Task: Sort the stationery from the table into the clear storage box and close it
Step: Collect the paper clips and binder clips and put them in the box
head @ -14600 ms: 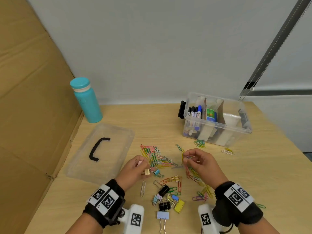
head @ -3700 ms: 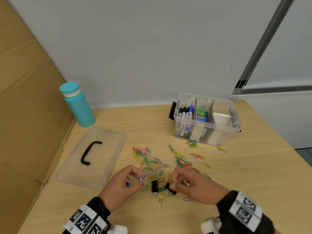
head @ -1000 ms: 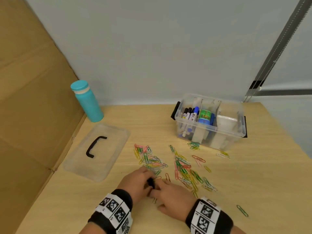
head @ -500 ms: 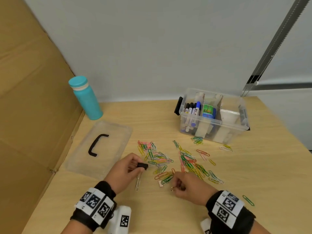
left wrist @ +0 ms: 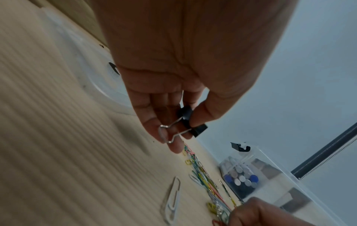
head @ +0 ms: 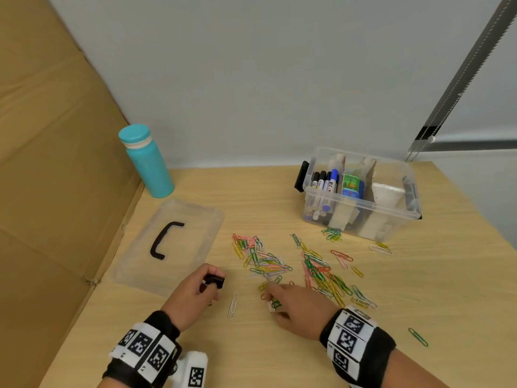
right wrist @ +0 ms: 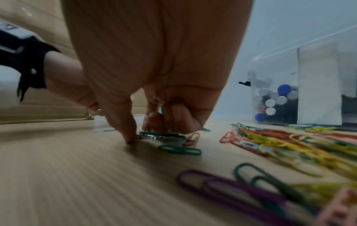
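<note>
My left hand (head: 214, 284) hovers just off the table and pinches a black binder clip (head: 216, 280) between thumb and fingers; the left wrist view shows the clip (left wrist: 190, 120) with its wire handles against the fingers. My right hand (head: 272, 302) is down on the table with curled fingers, pinching at a small pale binder clip (head: 270, 306) beside a green paper clip (right wrist: 179, 149). In the right wrist view a bit of metal wire shows inside the curled fingers (right wrist: 173, 116). The clear storage box (head: 361, 204) stands open at the back right, with markers and cardboard dividers inside.
Several coloured paper clips (head: 268, 261) lie scattered mid-table, and one large silver paper clip (head: 233, 305) lies between my hands. The clear lid (head: 193, 219) with a black handle lies to the left. A teal bottle (head: 148, 163) and a cardboard wall (head: 56, 163) stand further left.
My right hand has shifted left onto the small pale binder clip. The left hand still holds the black binder clip, about where it was.
</note>
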Motion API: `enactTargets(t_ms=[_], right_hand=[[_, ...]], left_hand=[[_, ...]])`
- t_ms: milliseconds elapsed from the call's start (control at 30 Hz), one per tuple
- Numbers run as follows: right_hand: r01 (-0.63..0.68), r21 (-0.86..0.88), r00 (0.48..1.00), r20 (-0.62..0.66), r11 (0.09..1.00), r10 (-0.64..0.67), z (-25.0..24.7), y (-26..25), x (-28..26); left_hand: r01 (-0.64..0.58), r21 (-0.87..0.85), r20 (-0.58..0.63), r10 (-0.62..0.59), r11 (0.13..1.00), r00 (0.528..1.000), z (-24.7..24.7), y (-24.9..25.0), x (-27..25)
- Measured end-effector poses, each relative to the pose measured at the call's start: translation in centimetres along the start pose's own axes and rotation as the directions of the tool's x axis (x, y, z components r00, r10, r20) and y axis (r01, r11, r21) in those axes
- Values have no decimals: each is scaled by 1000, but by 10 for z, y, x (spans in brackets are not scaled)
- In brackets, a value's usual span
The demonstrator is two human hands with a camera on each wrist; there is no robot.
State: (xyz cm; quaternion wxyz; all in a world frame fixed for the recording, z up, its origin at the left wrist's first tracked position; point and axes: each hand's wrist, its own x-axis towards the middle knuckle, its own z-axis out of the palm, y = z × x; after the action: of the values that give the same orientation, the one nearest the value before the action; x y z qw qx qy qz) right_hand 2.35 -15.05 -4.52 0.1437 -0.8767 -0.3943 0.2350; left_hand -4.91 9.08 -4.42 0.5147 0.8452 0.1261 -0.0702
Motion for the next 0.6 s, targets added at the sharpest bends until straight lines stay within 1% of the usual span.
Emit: enactTargets(t_ms=[100, 167, 200, 233, 267, 300, 367, 433, 467, 533, 567, 600], right_hand=[[3, -57, 999, -34, 998, -5, 3, -2, 6], [28, -50, 999, -31, 998, -29, 2, 0, 8], [33, -10, 999, -27, 999, -34, 0, 1, 8], [38, 88, 999, -32, 995, -35, -3, 2, 6], [38, 230, 999, -39, 972, -29, -6, 3, 3], [32, 385, 998, -57, 922, -11, -11, 6, 0], [12, 639, 994, -93, 769, 62, -28, 15, -10], [-23, 835, 984, -79, 550, 160, -51, 29, -21], [-26, 902, 978, -66, 431, 198, -64, 36, -28], [29, 974, 968, -84, 224, 238, -92, 52, -41], [79, 984, 961, -118, 158, 250, -109, 60, -48], [130, 984, 949, -159, 123, 273, -126, 68, -53]], left_hand=[[-6, -12, 12, 6, 1000, 1000, 6, 3, 2], [-10, -20, 16, 10, 1000, 1000, 11, 7, 4], [-13, -22, 19, 13, 1000, 1000, 13, 9, 5], [-17, -23, 22, 18, 1000, 1000, 16, 12, 6], [-22, -22, 25, 23, 1000, 999, 19, 14, 7], [-28, -21, 26, 28, 999, 999, 21, 17, 8], [-36, -13, 23, 36, 999, 999, 25, 22, 10], [-44, -1, 13, 44, 999, 999, 29, 27, 13], [-46, 3, 8, 46, 999, 999, 31, 29, 13], [-45, 4, -2, 45, 999, 999, 35, 33, 16], [-43, 1, -7, 43, 999, 999, 37, 34, 16], [-37, -1, -11, 37, 999, 999, 40, 36, 17]])
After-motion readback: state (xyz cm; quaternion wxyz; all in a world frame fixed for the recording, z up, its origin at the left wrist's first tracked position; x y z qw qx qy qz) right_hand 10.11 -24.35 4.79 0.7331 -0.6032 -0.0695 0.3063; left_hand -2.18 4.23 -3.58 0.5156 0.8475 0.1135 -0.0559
